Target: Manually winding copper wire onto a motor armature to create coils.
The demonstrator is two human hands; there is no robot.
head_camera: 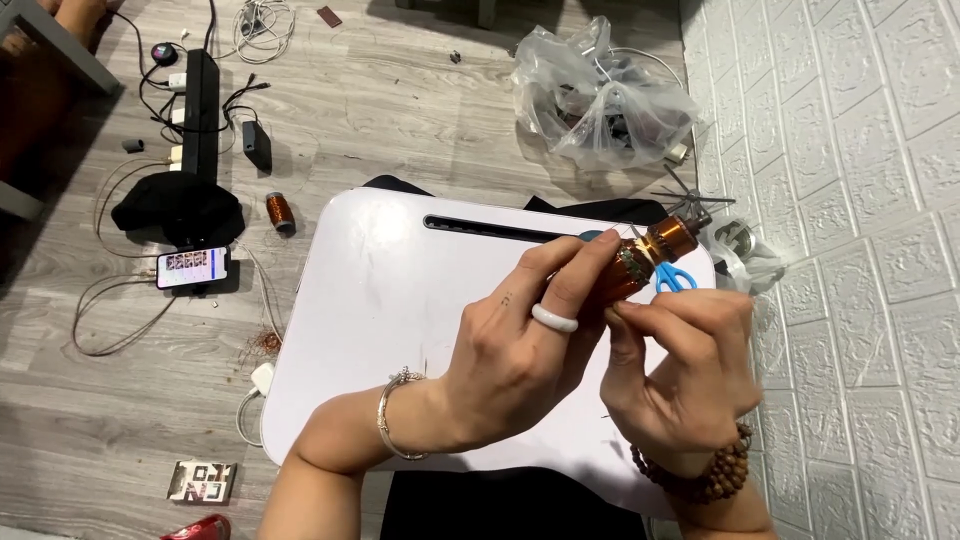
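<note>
My left hand (520,350), with a white ring and a silver bracelet, grips a motor armature (650,255) wound with copper wire, held above the white lap table (380,300). My right hand (685,370), wearing a wooden bead bracelet, pinches at the armature's near end with fingertips touching the windings. The armature's shaft points up and right toward the wall. Blue-handled scissors (675,278) lie on the table just behind the armature, partly hidden by it.
A clear plastic bag (600,95) of parts lies on the wood floor near the white brick-pattern wall (860,200). To the left sit a copper wire spool (280,212), a phone (192,267), a power strip (200,110) and tangled cables. A small box (202,481) lies bottom left.
</note>
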